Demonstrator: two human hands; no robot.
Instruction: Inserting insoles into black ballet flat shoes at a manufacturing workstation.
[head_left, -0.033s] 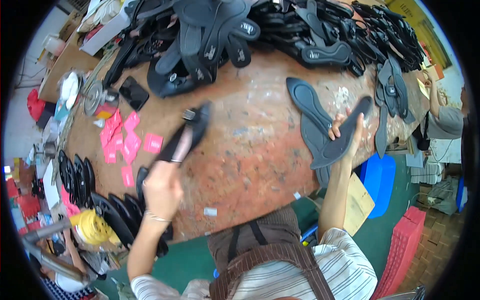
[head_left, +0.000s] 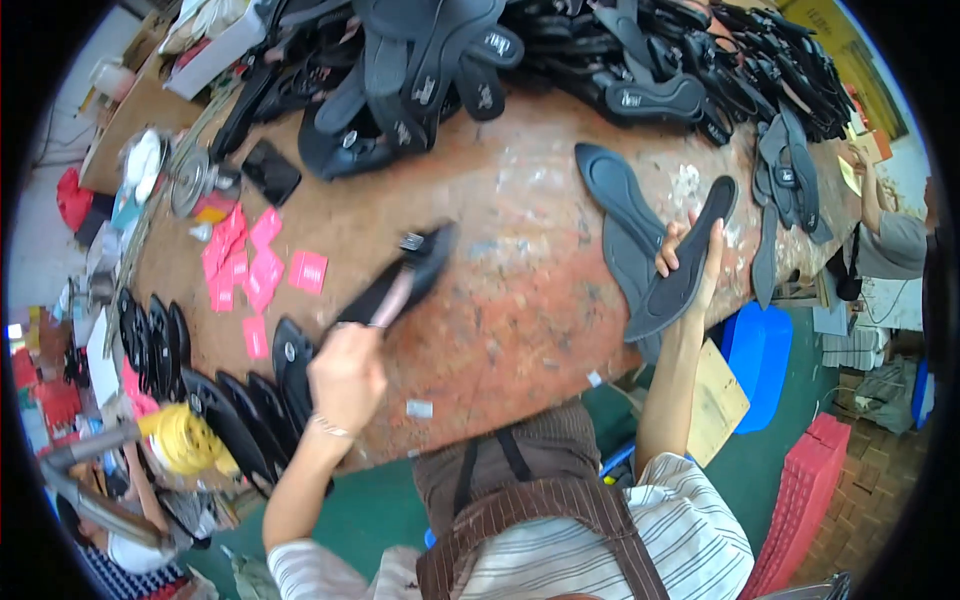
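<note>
My left hand (head_left: pixel 347 380) is closed round the heel end of a black flat shoe (head_left: pixel 425 268) with a buckle ornament near its toe. The shoe hangs over the left middle of the worktable, slightly blurred. At the right, my right hand (head_left: pixel 690 265) grips a dark insole (head_left: pixel 690 270) upright, fingers on one side and thumb on the other. Just behind it, more grey insoles (head_left: pixel 618 190) lie overlapping on the table. Nearest to my left forearm stands a row of black shoes (head_left: pixel 235 420) along the table's left edge.
A large heap of black shoes (head_left: pixel 660 60) and loose insoles (head_left: pixel 420 70) covers the far side. Pink tags (head_left: pixel 263 285), a phone (head_left: pixel 270 173) and a glass jar (head_left: pixel 190 185) lie at left. A blue bin (head_left: pixel 758 365) stands below the right edge; a co-worker's arm (head_left: pixel 872 205) shows far right.
My left hand has carried the shoe to the right, uncovering more of the shoe row behind it. My right hand and its insole have barely shifted.
</note>
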